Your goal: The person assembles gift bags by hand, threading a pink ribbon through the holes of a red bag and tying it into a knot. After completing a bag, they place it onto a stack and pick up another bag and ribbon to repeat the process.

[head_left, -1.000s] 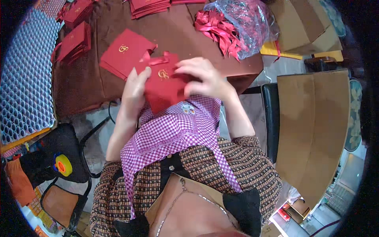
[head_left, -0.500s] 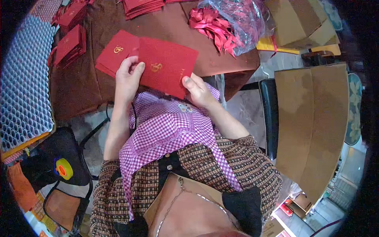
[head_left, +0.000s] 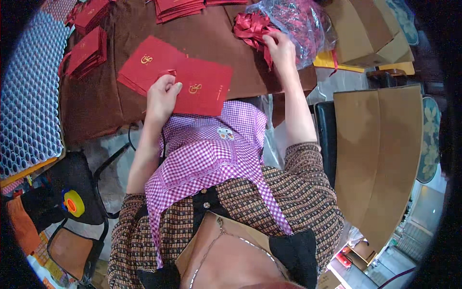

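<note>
My left hand [head_left: 161,98] pinches a red card [head_left: 207,79] with a gold emblem at its left edge, close to the front of the table. A short bit of red ribbon [head_left: 172,73] shows by the fingertips. Behind and left of that card, a small pile of similar red cards [head_left: 144,52] lies on the brown cloth, partly covered by the hand. Over at the right, my right hand [head_left: 281,50] reaches into a heap of red ribbons [head_left: 251,28], thumb and finger closed on a ribbon. The heap spills from a clear plastic bag [head_left: 308,21].
Stacks of red cards stand at the table's left [head_left: 86,52] and far edge [head_left: 178,8]. Cardboard boxes [head_left: 365,29] and a large cardboard sheet [head_left: 378,154] are on the right. A patterned blue-white stack [head_left: 31,96] borders the left. A yellow tape roll [head_left: 73,203] lies on a black chair.
My right hand has let go of the red card and moved up and right to the ribbons. The left hand keeps hold of the card, which now sits slightly lower and flatter.
</note>
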A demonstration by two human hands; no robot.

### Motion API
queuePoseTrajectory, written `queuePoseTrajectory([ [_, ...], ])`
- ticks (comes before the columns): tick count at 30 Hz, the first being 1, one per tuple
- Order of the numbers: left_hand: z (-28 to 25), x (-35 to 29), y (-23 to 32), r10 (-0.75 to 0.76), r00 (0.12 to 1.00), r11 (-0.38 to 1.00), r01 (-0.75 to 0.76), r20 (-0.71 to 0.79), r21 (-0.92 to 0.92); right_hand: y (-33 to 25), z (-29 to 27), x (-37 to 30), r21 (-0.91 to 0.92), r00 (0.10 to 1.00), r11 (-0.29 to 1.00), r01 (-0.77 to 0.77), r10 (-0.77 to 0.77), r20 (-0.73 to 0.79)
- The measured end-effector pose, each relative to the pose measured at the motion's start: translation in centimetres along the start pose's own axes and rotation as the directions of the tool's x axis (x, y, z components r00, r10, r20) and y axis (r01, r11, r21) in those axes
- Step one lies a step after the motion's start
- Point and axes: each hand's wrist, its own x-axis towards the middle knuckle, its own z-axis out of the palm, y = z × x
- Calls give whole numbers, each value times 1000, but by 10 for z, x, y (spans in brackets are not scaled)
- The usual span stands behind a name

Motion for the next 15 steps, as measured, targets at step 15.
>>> queuePoseTrajectory([
  [15,20,-3,-5,232,972,946,-217,-33,239,-49,1,16,-49,764,763,644,-638,96],
])
